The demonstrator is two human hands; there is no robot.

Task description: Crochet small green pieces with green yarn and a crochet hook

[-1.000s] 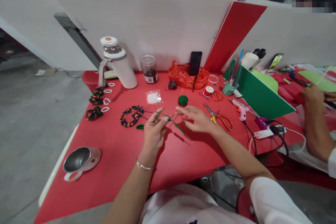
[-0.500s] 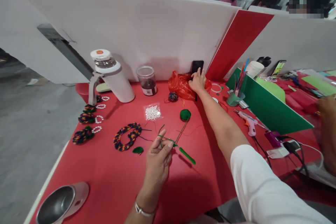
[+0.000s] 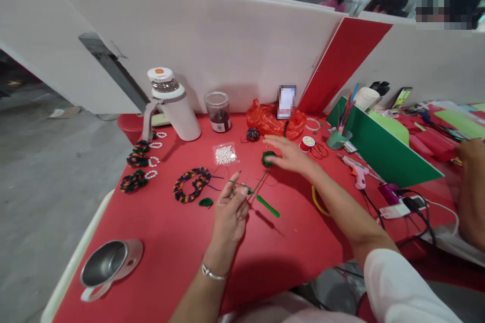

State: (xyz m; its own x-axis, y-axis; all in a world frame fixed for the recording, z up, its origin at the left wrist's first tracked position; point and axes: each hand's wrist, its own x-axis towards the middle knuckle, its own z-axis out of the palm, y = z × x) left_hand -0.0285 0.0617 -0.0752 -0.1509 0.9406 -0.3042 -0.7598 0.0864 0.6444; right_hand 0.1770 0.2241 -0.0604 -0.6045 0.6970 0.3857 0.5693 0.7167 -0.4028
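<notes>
My left hand (image 3: 232,212) is closed in a pinch on green yarn, with a strand running over the raised index finger. A crochet hook with a green handle (image 3: 268,207) sticks out to the right from the pinched stitches. My right hand (image 3: 290,155) holds nothing; its fingers are apart and reach over the green yarn ball (image 3: 267,155), partly covering it. From that ball a strand leads down to the left hand. Left of my hands lie a small green crocheted piece (image 3: 205,202) and a dark multicoloured braided loop (image 3: 179,187).
Behind are a bag of white beads (image 3: 225,154), a dark yarn ball (image 3: 252,135), a jar (image 3: 217,113), a lit phone (image 3: 287,102) and a red plastic bag (image 3: 261,118). A bottle (image 3: 178,113) and steel mug (image 3: 109,265) stand left; a glue gun (image 3: 356,171) lies right.
My right hand has come back from the phone to the green yarn ball. The phone's screen has turned from dark to lit. My left hand keeps its pinch.
</notes>
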